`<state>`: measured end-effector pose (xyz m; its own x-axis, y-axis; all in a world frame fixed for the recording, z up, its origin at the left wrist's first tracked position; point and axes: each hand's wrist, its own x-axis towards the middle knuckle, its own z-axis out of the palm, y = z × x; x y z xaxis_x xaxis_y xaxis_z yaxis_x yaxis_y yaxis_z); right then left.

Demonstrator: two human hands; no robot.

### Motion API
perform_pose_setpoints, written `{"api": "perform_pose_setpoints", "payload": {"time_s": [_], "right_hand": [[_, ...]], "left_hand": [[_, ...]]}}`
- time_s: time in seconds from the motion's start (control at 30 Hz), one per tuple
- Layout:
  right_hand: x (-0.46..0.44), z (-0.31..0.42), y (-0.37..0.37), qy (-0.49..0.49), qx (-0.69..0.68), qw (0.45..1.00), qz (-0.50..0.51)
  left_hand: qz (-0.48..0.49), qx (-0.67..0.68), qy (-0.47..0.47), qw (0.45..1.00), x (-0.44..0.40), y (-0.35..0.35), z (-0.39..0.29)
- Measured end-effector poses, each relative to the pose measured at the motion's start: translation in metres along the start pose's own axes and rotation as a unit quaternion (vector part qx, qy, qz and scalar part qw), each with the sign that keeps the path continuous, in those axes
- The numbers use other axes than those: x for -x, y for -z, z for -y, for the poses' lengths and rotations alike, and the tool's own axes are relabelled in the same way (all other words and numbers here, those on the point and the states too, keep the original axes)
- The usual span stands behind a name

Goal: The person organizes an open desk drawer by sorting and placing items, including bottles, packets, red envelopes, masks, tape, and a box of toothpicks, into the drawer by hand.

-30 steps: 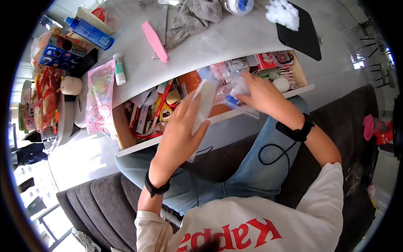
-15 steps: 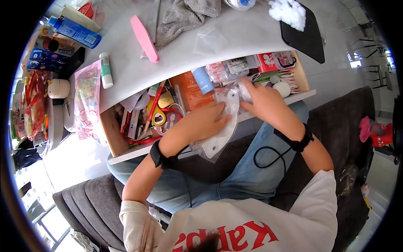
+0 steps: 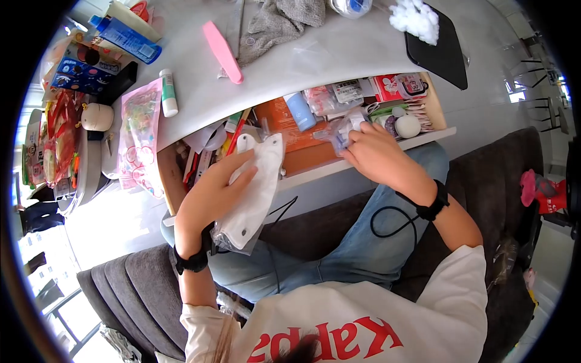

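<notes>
My left hand [image 3: 221, 190] is closed on a flat white packet [image 3: 257, 193] in clear plastic, with dark holes at its corners, held over the drawer's front edge. At the drawer's right half, my right hand [image 3: 378, 152] pinches a crumpled clear plastic bag [image 3: 344, 130]. Inside the open drawer [image 3: 302, 175] lie a light blue box [image 3: 299, 111], an orange sheet [image 3: 272, 118], pink and clear packets [image 3: 324, 100], a red box [image 3: 387, 88] and a round white item [image 3: 407, 126].
On the grey table [image 3: 200, 109] lie a pink file-shaped item [image 3: 223, 52], a green-white tube [image 3: 169, 94], a pink pouch [image 3: 138, 136], a grey cloth [image 3: 278, 27] and a black board [image 3: 445, 54] with white fluff [image 3: 414, 21]. A blue bottle [image 3: 130, 41] is at the upper left.
My left hand has moved left with the white packet, away from my right hand. The clear bag stays at my right hand, and more of the drawer's orange bottom shows.
</notes>
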<state>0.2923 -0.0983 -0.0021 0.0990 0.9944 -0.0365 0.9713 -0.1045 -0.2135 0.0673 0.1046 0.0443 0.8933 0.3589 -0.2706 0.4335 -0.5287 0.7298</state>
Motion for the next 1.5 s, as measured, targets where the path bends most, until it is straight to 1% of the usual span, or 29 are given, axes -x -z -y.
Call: {"api": "perform_pose_setpoints", "payload": {"time_s": [0.03, 0.13, 0.23, 0.3, 0.33, 0.43, 0.47, 0.5, 0.53, 0.57, 0.6, 0.63, 0.7, 0.73, 0.77, 0.87, 0.9, 0.93, 1.0, 1.07, 1.1, 1.13, 1.17, 1.2, 1.27, 1.33, 1.4, 1.47, 1.5], "right_hand": [[-0.001, 0.001, -0.005, 0.008, 0.035, 0.999, -0.025], [-0.008, 0.008, -0.009, -0.008, 0.085, 0.996, -0.013], [-0.017, 0.020, 0.008, -0.069, 0.072, 0.988, 0.117], [-0.015, 0.020, 0.022, -0.058, 0.022, 0.994, 0.095], [-0.015, 0.017, 0.031, -0.052, 0.001, 0.995, 0.083], [-0.024, 0.006, 0.073, -0.047, -0.069, 0.995, -0.057], [-0.030, -0.002, 0.084, -0.076, -0.135, 0.981, -0.113], [-0.037, -0.004, 0.102, -0.126, -0.106, 0.975, -0.149], [-0.048, -0.013, 0.115, -0.129, -0.082, 0.967, -0.203], [-0.063, -0.036, 0.116, -0.081, -0.046, 0.953, -0.290], [-0.077, -0.058, 0.120, -0.066, 0.017, 0.944, -0.323], [-0.094, -0.077, 0.120, -0.079, 0.059, 0.935, -0.341], [-0.127, -0.110, 0.107, -0.119, 0.076, 0.931, -0.337], [-0.143, -0.125, 0.098, -0.138, 0.083, 0.928, -0.335], [-0.155, -0.140, 0.089, -0.118, 0.127, 0.919, -0.354], [-0.168, -0.147, 0.093, -0.169, 0.015, 0.957, -0.233], [-0.168, -0.146, 0.095, -0.182, 0.019, 0.954, -0.239], [-0.170, -0.154, 0.092, -0.175, 0.021, 0.950, -0.258], [-0.164, -0.156, 0.093, -0.207, 0.039, 0.942, -0.262], [-0.151, -0.162, 0.102, -0.165, -0.006, 0.934, -0.318], [-0.144, -0.161, 0.111, -0.182, 0.041, 0.922, -0.338], [-0.136, -0.154, 0.118, -0.179, -0.008, 0.903, -0.389], [-0.125, -0.143, 0.124, -0.177, -0.107, 0.894, -0.398], [-0.109, -0.111, 0.135, -0.173, -0.204, 0.875, -0.404], [-0.083, -0.054, 0.139, -0.112, -0.344, 0.881, -0.304], [-0.067, -0.012, 0.114, -0.030, -0.389, 0.900, -0.196], [-0.059, 0.013, 0.088, 0.016, -0.280, 0.960, -0.028], [-0.064, 0.023, 0.059, 0.035, -0.283, 0.955, 0.079], [-0.067, 0.021, 0.050, 0.026, -0.282, 0.952, 0.114]], "left_hand": [[-0.005, 0.002, 0.007, 1.000, 0.005, 0.001, 0.003], [-0.016, 0.010, 0.026, 0.999, 0.017, 0.001, 0.008], [-0.032, 0.022, 0.027, 0.999, 0.027, -0.001, 0.015], [-0.043, 0.028, 0.017, 0.999, 0.031, -0.001, 0.017], [-0.049, 0.030, 0.010, 0.998, 0.033, -0.001, 0.016], [-0.064, 0.057, -0.030, 0.996, 0.035, -0.002, 0.013], [-0.066, 0.067, -0.044, 0.995, 0.035, -0.001, 0.013], [-0.075, 0.080, -0.056, 0.992, 0.034, 0.000, 0.013], [-0.085, 0.093, -0.067, 0.990, 0.033, 0.000, 0.012], [-0.094, 0.107, -0.077, 0.987, 0.032, 0.000, 0.011], [-0.103, 0.122, -0.085, 0.984, 0.031, 0.000, 0.010], [-0.106, 0.136, -0.082, 0.982, 0.030, 0.000, 0.009], [-0.113, 0.162, -0.075, 0.977, 0.029, 0.002, 0.009], [-0.120, 0.151, -0.080, 0.978, 0.029, 0.002, 0.010], [-0.125, 0.141, -0.083, 0.979, 0.030, 0.002, 0.012], [-0.121, 0.153, -0.058, 0.979, 0.037, 0.007, 0.014], [-0.117, 0.161, -0.046, 0.979, 0.040, 0.008, 0.016], [-0.110, 0.169, -0.034, 0.979, 0.041, 0.008, 0.019], [-0.119, 0.170, -0.042, 0.977, 0.040, 0.007, 0.026], [-0.123, 0.157, -0.058, 0.978, 0.035, 0.006, 0.028], [-0.124, 0.145, -0.066, 0.979, 0.034, 0.006, 0.027], [-0.125, 0.133, -0.072, 0.981, 0.033, 0.007, 0.026], [-0.125, 0.137, -0.080, 0.979, 0.031, 0.007, 0.024], [-0.122, 0.141, -0.076, 0.980, 0.032, 0.008, 0.023], [-0.116, 0.147, -0.069, 0.980, 0.032, 0.010, 0.021], [-0.134, 0.143, -0.066, 0.978, 0.028, 0.007, 0.027], [-0.133, 0.144, -0.046, 0.980, 0.026, 0.006, 0.034], [-0.114, 0.149, -0.004, 0.982, 0.025, 0.004, 0.041], [-0.112, 0.130, -0.014, 0.985, 0.024, 0.002, 0.044]]}}
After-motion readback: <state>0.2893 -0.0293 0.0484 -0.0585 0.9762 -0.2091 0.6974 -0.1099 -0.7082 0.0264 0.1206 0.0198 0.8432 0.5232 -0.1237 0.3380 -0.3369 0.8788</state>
